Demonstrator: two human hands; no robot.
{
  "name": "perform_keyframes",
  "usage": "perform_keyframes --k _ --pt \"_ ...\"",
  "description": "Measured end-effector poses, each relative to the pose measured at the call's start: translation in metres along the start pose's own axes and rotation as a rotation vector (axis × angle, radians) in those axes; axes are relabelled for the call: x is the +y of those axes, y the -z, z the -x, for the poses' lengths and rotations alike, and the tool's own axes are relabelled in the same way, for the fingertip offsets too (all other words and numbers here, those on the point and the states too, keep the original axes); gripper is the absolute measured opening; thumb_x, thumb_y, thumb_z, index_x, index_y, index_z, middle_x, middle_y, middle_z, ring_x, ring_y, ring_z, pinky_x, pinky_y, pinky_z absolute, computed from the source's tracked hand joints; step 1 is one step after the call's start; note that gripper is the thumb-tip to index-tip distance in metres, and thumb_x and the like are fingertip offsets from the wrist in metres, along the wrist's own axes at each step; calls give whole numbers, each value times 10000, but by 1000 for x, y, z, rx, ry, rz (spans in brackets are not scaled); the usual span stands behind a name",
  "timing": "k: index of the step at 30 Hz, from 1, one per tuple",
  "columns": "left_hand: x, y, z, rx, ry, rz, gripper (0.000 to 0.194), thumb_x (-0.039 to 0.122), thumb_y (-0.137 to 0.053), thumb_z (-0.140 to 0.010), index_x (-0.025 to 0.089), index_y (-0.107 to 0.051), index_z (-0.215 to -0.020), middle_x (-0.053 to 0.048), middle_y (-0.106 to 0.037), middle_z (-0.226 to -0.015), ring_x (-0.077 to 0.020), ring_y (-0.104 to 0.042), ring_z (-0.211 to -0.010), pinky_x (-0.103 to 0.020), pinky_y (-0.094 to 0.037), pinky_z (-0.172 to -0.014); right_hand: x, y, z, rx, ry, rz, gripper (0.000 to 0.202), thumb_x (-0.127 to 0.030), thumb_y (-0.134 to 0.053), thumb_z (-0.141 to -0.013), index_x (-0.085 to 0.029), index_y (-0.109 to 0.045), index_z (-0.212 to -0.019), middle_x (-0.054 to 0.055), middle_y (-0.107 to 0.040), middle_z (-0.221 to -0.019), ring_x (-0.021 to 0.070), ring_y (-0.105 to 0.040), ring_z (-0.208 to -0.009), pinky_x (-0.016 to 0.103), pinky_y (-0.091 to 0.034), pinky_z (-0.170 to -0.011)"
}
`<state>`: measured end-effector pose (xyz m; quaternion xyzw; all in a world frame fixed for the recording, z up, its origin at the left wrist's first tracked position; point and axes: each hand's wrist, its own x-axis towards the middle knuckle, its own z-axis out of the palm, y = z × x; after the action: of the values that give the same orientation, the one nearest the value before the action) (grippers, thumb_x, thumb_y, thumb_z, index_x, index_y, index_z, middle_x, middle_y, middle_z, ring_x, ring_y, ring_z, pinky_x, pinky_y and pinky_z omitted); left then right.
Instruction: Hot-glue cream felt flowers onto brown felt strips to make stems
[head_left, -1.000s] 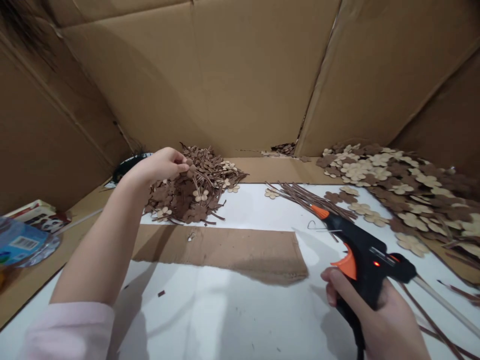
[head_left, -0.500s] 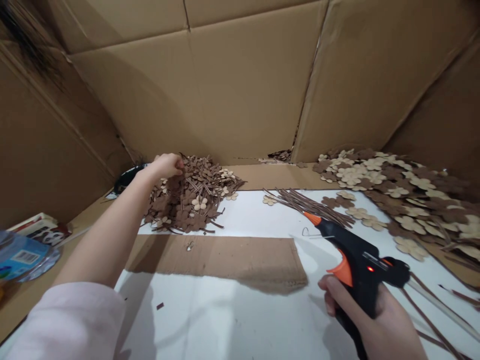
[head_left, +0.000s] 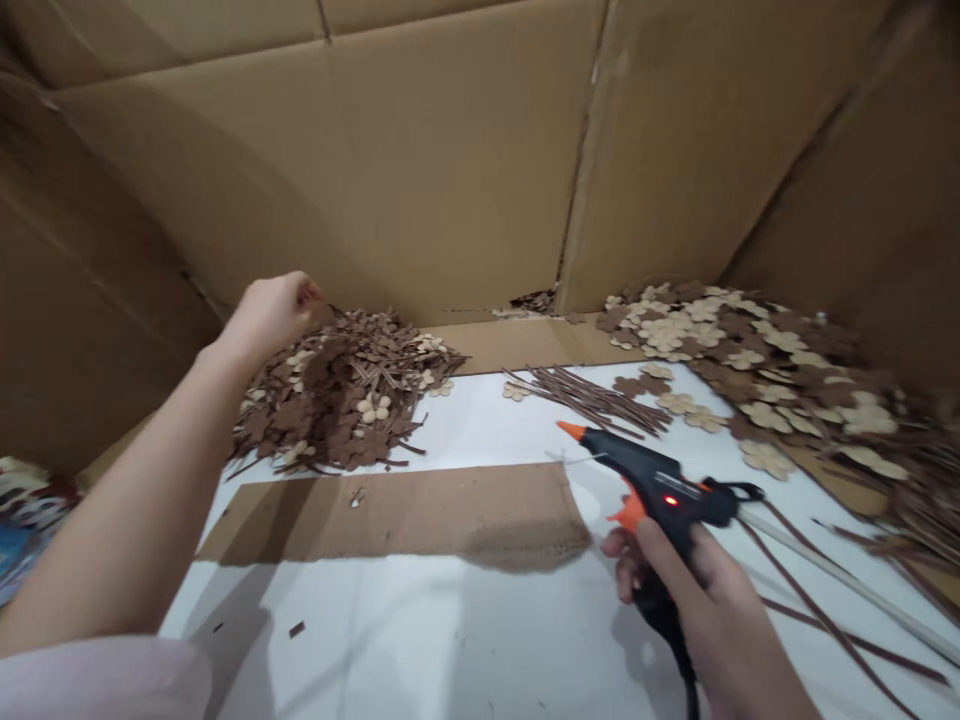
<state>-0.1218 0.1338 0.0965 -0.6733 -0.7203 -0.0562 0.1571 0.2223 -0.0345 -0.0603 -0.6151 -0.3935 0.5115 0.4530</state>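
Observation:
My left hand (head_left: 279,312) is raised at the upper left edge of a pile of brown and cream flower pieces with thin strips (head_left: 345,400). Its fingers are pinched together, and whatever they may hold is too small to make out. In my right hand (head_left: 690,580) is a black and orange glue gun (head_left: 651,478), its red light lit and its orange nozzle pointing left. The fingers wrap its handle close to the orange trigger. A strip of cardboard (head_left: 420,515) lies on the white board (head_left: 390,640) between the hands.
Cream and brown flowers (head_left: 720,335) are heaped at the right, beside loose strips (head_left: 832,620). A bundle of brown strips (head_left: 592,398) lies behind the glue gun. Cardboard walls (head_left: 450,170) enclose the back and sides. Packaging (head_left: 26,510) sits far left.
My left hand has lifted off the pile and moved left, its fingers still closed. The glue gun in my right hand has shifted left and slightly up. The whole view has turned a little.

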Motion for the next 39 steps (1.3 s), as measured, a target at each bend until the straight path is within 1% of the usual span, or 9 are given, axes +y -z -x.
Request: perform_keyframes --k 3,7,10,11,14,19,25,29,39 --pt "41 -4 11 -12 -89 57 280 272 -420 -820 104 -629 -901 -131 -658 -867 -266 -590 -823 -325 -417 -733 -9 -6 0 -44 -1 -42 366 -552 -505 -779 -187 -489 -769 8 -629 -683 109 -513 -501 236 -427 -495" --pt "111 -47 24 -198 -219 138 384 401 -428 -849 139 -632 -657 -129 -646 -708 -290 -615 -795 -358 -436 -726 -13 -9 -5 -53 5 33 349 -508 -530 -774 -167 -502 -839 -15 -596 -602 107 -513 -470 226 -399 -458" --pt "155 -87 29 -283 -256 216 265 335 -467 -867 128 -632 -856 -98 -651 -860 -227 -616 -842 -364 -469 -758 -10 -8 -8 -43 22 81 322 -482 -527 -779 -163 -512 -817 -46 -524 -498 120 -508 -460 223 -373 -433" --pt "166 -98 29 -297 -255 243 259 329 -492 -866 128 -585 -1001 -76 -628 -970 -185 -604 -862 -379 -482 -772 -10 -8 -9 -42 30 81 312 -475 -525 -782 -165 -510 -812 -45 -526 -497 122 -510 -461 226 -374 -434" --pt "187 -121 29 -293 -244 329 312 310 -517 -860 152 -524 -1128 -82 -567 -1114 -191 -580 -937 -396 -494 -789 -9 -7 -10 -39 37 72 292 -468 -517 -791 -177 -492 -789 -47 -526 -496 126 -517 -468 229 -382 -449" --pt "196 -133 31 -260 -212 458 299 303 -515 -861 151 -534 -1118 -86 -565 -1120 -200 -573 -957 -406 -488 -804 -10 -7 -8 -30 15 40 296 -482 -512 -791 -192 -463 -764 -55 -517 -487 126 -526 -477 229 -393 -468" --pt "177 -135 40 -281 -120 561 290 301 -507 -866 140 -535 -1105 -78 -587 -1065 -179 -593 -887 -380 -506 -759 -10 -5 -4 -32 17 47 329 -516 -511 -786 -193 -454 -766 -41 -544 -491 130 -531 -488 240 -401 -486" --pt "169 -133 41 -295 -84 564 299 300 -507 -866 147 -527 -1122 -81 -579 -1085 -183 -590 -898 -384 -504 -766 -10 -5 -3 -40 5 50 343 -530 -515 -780 -196 -445 -751 -44 -538 -477 130 -533 -487 241 -402 -487" --pt "176 -138 37 -295 -107 476 290 299 -510 -864 160 -537 -1116 -86 -562 -1128 -195 -574 -952 -400 -491 -802 -11 -6 -6 -42 46 42 320 -505 -520 -785 -196 -445 -748 -37 -545 -486 142 -545 -489 254 -411 -487"
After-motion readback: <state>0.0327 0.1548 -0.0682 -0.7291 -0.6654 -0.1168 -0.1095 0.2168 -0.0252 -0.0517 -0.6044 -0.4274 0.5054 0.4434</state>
